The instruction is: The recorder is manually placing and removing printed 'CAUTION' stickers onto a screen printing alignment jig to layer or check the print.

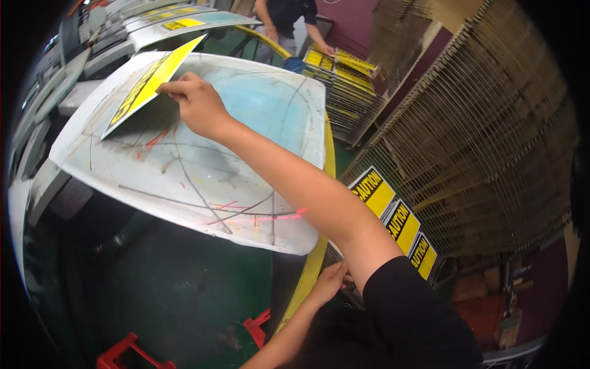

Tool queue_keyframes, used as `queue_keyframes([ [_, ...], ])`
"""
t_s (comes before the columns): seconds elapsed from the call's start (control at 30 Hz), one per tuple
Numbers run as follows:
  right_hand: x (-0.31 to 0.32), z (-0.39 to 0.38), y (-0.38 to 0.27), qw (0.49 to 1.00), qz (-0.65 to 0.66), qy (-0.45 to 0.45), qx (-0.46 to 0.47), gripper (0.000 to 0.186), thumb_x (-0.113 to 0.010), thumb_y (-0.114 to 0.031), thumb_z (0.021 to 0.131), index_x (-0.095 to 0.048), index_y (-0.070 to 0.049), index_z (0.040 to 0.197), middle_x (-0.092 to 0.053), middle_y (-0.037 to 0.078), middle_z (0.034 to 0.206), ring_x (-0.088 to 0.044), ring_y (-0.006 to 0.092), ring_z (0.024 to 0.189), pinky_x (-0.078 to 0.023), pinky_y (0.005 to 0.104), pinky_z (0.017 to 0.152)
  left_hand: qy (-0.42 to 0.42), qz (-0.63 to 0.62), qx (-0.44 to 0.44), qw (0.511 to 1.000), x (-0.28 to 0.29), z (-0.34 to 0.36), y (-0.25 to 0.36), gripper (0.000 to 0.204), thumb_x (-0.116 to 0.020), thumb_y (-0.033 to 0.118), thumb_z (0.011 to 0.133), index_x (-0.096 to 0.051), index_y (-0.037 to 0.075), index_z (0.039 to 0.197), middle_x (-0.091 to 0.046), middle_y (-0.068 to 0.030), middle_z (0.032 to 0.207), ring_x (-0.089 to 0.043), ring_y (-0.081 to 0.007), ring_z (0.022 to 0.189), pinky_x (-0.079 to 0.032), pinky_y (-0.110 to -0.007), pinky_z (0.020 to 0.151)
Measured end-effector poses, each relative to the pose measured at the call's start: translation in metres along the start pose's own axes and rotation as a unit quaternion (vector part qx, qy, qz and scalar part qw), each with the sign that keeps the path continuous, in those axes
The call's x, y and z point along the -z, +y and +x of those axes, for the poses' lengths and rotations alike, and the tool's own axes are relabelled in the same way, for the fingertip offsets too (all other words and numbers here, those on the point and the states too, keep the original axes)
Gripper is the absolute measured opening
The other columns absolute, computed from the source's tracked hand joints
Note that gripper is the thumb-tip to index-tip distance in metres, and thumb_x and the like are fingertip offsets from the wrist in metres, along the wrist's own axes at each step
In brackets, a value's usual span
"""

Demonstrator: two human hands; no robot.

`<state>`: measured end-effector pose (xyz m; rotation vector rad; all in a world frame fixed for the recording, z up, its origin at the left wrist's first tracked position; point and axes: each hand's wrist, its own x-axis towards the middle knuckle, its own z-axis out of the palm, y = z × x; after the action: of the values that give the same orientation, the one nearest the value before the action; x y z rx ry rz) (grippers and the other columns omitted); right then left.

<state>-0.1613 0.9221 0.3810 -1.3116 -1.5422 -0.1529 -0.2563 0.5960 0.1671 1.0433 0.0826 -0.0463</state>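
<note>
A plain black top (347,338) was worn.
Its right sleeve (418,307) was short, matt and dark, ending in a smooth, slightly curved edge; the right forearm (283,166), left forearm (287,335), right grip (200,106) and left grip (327,283) were all bare.

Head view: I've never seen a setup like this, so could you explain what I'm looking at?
No machine here: these are a person's bare hands, seen from above by a fisheye camera on the person's head, which bends straight edges. The right hand pinches a thin, flat yellow-and-white sheet with black lettering, tilted above a large white board with dark streaks, red marks and a pale blue patch. The left hand is lower down, partly hidden, so what it touches is unclear. To the right stands a tall metal wire rack, with yellow-and-white sheets with black bands beside it. At the top, a co-worker in a dark top has a hand at more yellow sheets.
</note>
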Motion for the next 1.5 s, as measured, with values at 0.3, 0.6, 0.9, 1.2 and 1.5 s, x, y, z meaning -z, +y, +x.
queue_keyframes([
  [0.3,0.125,-0.126,-0.015,0.996,-0.013,-0.042,-0.076,0.043,-0.048,0.009,0.086,-0.069,-0.012,0.118,-0.056,0.01,0.099,-0.06,0.0227,0.089,-0.047,0.0305,0.082,0.026,-0.069,-0.047,0.996,0.004,-0.009,0.024,0.056,-0.033,0.043,0.106,-0.052,-0.004,0.13,-0.064,-0.0156,0.12,-0.067,-0.0195,0.093,-0.055,-0.029,0.072],
  [0.6,0.237,-0.329,-0.081,0.972,-0.111,0.03,-0.203,0.042,-0.053,0.007,0.085,-0.071,-0.014,0.116,-0.058,0.01,0.103,-0.059,0.0258,0.098,-0.048,0.0326,0.084,0.128,0.059,-0.192,0.971,-0.025,-0.028,0.03,0.054,-0.057,0.016,0.099,-0.035,0.002,0.146,-0.055,-0.0198,0.131,-0.067,-0.0235,0.097,-0.055,-0.029,0.075],
  [0.9,0.274,-0.42,-0.162,0.959,-0.176,0.135,-0.178,0.045,-0.061,0.009,0.078,-0.071,-0.016,0.114,-0.06,0.005,0.1,-0.058,0.0218,0.087,-0.05,0.0332,0.076,0.3,0.238,-0.196,0.903,-0.033,-0.061,0.043,0.057,-0.048,0.039,0.102,-0.036,-0.01,0.13,-0.055,-0.0232,0.124,-0.064,-0.0335,0.106,-0.056,-0.041,0.088],
  [1.2,0.28,-0.484,-0.154,0.957,-0.164,0.149,-0.186,0.057,-0.061,0.009,0.074,-0.068,-0.02,0.122,-0.056,0.003,0.101,-0.054,0.0225,0.086,-0.049,0.0347,0.078,0.212,0.228,-0.266,0.912,-0.093,-0.032,0.081,0.041,-0.041,0.02,0.106,-0.036,-0.006,0.137,-0.052,-0.0218,0.131,-0.058,-0.0316,0.117,-0.054,-0.046,0.096],
  [1.5,0.284,-0.611,-0.092,0.896,-0.16,0.07,-0.409,0.037,-0.057,-0.004,0.086,-0.07,-0.022,0.116,-0.062,0.006,0.123,-0.061,0.029,0.107,-0.052,0.0395,0.085,0.158,0.192,-0.143,0.958,-0.127,0.061,0.066,0.052,-0.044,0.029,0.105,-0.033,-0.005,0.143,-0.041,-0.0208,0.144,-0.047,-0.0308,0.13,-0.04,-0.043,0.108],
])
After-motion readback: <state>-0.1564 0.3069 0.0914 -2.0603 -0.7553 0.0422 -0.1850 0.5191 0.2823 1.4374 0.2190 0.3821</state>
